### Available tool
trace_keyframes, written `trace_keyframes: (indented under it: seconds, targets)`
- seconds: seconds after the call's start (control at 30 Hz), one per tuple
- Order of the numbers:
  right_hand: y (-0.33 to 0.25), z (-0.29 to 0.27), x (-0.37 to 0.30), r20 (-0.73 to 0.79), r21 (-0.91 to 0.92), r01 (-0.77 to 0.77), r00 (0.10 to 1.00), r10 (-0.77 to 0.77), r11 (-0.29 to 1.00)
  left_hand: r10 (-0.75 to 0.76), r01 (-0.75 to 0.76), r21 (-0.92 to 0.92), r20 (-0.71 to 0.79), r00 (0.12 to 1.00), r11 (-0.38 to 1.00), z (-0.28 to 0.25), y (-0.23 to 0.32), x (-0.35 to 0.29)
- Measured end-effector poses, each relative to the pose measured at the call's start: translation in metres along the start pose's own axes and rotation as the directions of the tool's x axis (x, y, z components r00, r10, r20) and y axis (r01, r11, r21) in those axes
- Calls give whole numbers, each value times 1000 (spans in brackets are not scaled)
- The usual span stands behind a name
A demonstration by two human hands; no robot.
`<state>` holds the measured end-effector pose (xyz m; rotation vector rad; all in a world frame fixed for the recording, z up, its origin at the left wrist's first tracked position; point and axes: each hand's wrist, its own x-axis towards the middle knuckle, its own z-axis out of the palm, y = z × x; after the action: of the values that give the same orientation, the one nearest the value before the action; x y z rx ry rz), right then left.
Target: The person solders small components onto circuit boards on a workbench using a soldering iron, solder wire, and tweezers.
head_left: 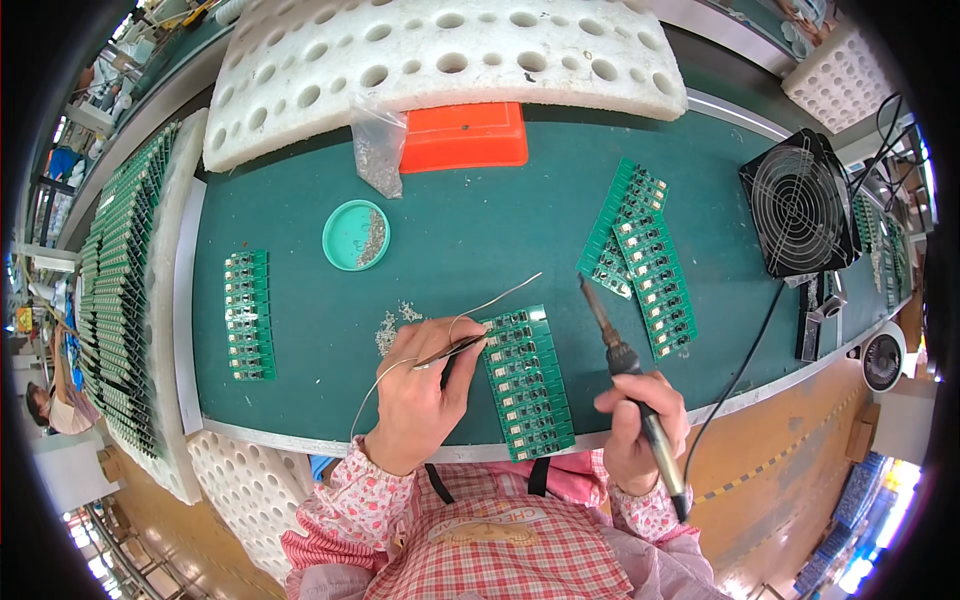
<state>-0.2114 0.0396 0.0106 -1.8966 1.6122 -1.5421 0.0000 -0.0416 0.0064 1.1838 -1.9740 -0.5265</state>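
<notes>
My left hand is closed round a pair of dark tweezers. A thin length of solder wire also runs through its fingers, its free end pointing up and right. The tweezer tips meet the upper left edge of a green circuit board panel, which lies near the table's front edge. In my right hand is a soldering iron, gripped by its handle. Its tip points up and away, right of the panel and apart from it. Small loose parts lie beside my left hand.
Two overlapping board panels lie right, beside a black fan. Another panel is left, near a green dish of parts. A clear bag, red tray and white foam block stand behind. Racked boards line the left.
</notes>
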Motion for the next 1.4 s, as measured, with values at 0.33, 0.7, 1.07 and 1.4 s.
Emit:
trace_keyframes:
  seconds: [0.33,0.7,1.07,1.4]
  targets:
    - [1,16,8,-165,431,6,984,73,902,-23,23,-6,13,1000,1000,-1,1,0]
    - [4,16,13,-138,462,51,990,14,885,-8,8,-6,16,1000,1000,-2,1,1]
    - [6,18,11,-164,447,64,986,11,892,-26,26,-17,7,1000,1000,-1,2,0]
    - [-3,18,13,45,279,-105,994,96,955,4,-4,-26,-13,1000,1000,0,0,1]
